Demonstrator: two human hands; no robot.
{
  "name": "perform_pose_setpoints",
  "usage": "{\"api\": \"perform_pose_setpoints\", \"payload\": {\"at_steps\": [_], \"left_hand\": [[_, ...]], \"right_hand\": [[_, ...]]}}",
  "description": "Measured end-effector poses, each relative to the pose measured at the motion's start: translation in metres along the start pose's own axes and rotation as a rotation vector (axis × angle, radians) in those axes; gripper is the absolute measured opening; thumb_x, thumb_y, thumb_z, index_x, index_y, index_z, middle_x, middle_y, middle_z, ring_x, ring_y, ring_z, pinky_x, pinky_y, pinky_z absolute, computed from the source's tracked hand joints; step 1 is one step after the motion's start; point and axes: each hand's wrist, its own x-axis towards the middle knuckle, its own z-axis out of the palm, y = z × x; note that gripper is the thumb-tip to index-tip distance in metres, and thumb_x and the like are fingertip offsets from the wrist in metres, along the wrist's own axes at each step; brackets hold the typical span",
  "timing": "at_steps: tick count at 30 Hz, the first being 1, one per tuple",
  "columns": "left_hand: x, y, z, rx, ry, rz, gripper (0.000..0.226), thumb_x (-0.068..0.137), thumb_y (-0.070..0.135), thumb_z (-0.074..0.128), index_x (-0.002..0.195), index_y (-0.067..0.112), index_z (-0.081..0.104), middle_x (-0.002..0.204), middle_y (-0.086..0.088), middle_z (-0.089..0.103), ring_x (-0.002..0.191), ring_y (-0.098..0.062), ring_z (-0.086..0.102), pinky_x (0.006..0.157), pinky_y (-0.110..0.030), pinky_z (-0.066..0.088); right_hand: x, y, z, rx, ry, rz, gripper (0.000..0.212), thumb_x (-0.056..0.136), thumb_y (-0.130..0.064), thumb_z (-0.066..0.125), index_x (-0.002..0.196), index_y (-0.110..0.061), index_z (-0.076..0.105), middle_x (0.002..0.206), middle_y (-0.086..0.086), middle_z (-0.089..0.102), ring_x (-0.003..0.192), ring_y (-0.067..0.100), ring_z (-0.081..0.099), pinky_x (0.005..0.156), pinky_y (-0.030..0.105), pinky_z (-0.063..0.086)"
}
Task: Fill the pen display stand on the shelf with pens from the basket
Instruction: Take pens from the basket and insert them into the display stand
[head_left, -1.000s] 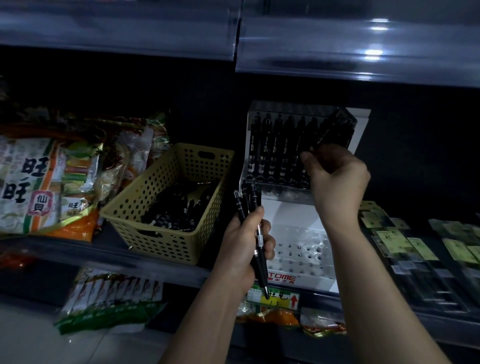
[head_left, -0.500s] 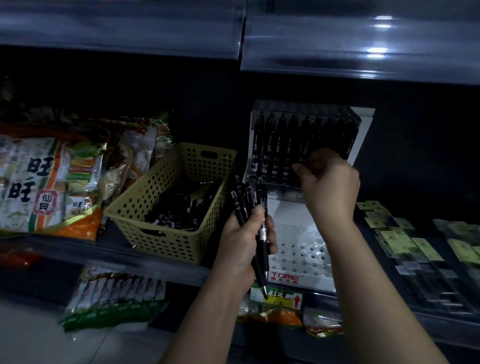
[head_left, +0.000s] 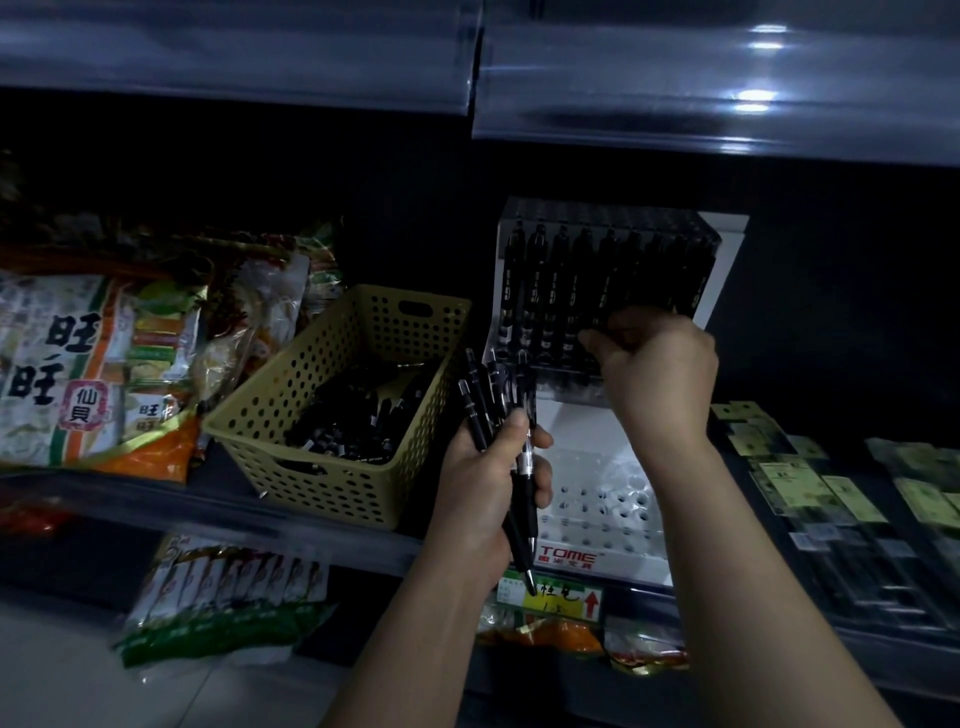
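Left hand (head_left: 488, 483) grips black pens (head_left: 480, 400) before the "TOME" stand (head_left: 582, 431) beside the basket (head_left: 322, 488); right hand (head_left: 660, 374) curled, grasp unclear

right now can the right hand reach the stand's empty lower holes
Probably yes: the right hand is just above the empty lower holes, which lie uncovered; only the left hand crowds their left edge.

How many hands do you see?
2. The left hand grips a bunch of pens beside the basket; the right hand is up at the top row of pens in the stand.
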Motion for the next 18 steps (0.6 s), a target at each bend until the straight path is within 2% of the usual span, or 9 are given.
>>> {"api": "perform_pose_setpoints", "payload": {"at_steps": [5,7,10,12,14,15,16,18], "left_hand": [[-0.001,0.001,0.000,-0.075,-0.005,-0.012,0.019,0.094,0.004,0.050,0.110,-0.005,0.055,0.074,-0.006,0.064,0.053,-0.015,0.053,0.045,-0.025,0.042],[-0.002,0.001,0.001,-0.070,-0.029,0.002,0.018,0.094,0.004,0.051,0.109,-0.005,0.056,0.077,-0.005,0.067,0.055,-0.014,0.056,0.048,-0.025,0.046],[-0.002,0.001,0.002,-0.067,-0.047,0.042,0.014,0.094,0.005,0.052,0.106,0.000,0.057,0.085,-0.006,0.069,0.057,-0.014,0.056,0.051,-0.025,0.047],[-0.002,0.002,0.002,-0.094,-0.052,0.067,0.012,0.093,0.005,0.053,0.104,0.005,0.058,0.086,-0.007,0.069,0.059,-0.015,0.056,0.052,-0.026,0.046],[-0.002,0.003,0.002,-0.120,-0.061,0.079,0.013,0.093,0.006,0.054,0.104,0.010,0.060,0.084,-0.005,0.068,0.061,-0.015,0.058,0.054,-0.027,0.048],[-0.002,0.004,0.002,-0.128,-0.063,0.080,0.015,0.093,0.006,0.054,0.106,0.010,0.061,0.082,-0.003,0.068,0.061,-0.015,0.060,0.055,-0.027,0.050],[-0.003,0.004,0.003,-0.131,-0.063,0.081,0.017,0.093,0.007,0.054,0.108,0.011,0.061,0.080,-0.002,0.068,0.062,-0.015,0.061,0.056,-0.027,0.051],[-0.004,0.003,0.003,-0.115,-0.070,0.076,0.017,0.094,0.009,0.054,0.109,0.010,0.060,0.080,-0.002,0.069,0.063,-0.016,0.064,0.058,-0.028,0.054]], "right_hand": [[-0.002,0.001,0.001,-0.014,0.017,-0.022,0.027,0.080,-0.029,0.075,0.099,-0.009,0.074,0.092,0.011,0.073,0.092,0.031,0.065,0.080,0.038,0.051],[-0.005,0.001,-0.001,-0.023,0.046,-0.042,0.031,0.079,-0.032,0.076,0.097,-0.008,0.072,0.089,0.011,0.072,0.090,0.032,0.064,0.076,0.038,0.051],[-0.008,-0.011,-0.013,0.055,0.057,-0.030,0.033,0.080,-0.043,0.072,0.091,-0.012,0.068,0.074,-0.001,0.066,0.076,0.021,0.063,0.063,0.028,0.045],[-0.009,-0.021,-0.021,0.114,-0.145,-0.047,0.032,0.080,-0.050,0.068,0.081,-0.018,0.069,0.066,-0.008,0.063,0.067,0.014,0.063,0.059,0.025,0.045],[-0.013,-0.029,-0.026,0.201,-0.528,0.003,0.033,0.076,-0.050,0.071,0.074,-0.017,0.069,0.066,-0.002,0.067,0.066,0.015,0.064,0.064,0.031,0.049],[-0.015,-0.031,-0.027,0.253,-0.666,0.025,0.032,0.075,-0.044,0.075,0.073,-0.013,0.069,0.068,0.004,0.068,0.065,0.017,0.063,0.066,0.033,0.050],[-0.016,-0.031,-0.027,0.314,-0.729,0.039,0.029,0.075,-0.035,0.078,0.074,-0.008,0.067,0.069,0.008,0.066,0.064,0.017,0.061,0.068,0.034,0.050],[-0.016,-0.028,-0.028,0.457,-0.727,0.084,0.023,0.076,-0.020,0.079,0.076,-0.001,0.066,0.069,0.011,0.063,0.064,0.014,0.060,0.068,0.030,0.052]]}}
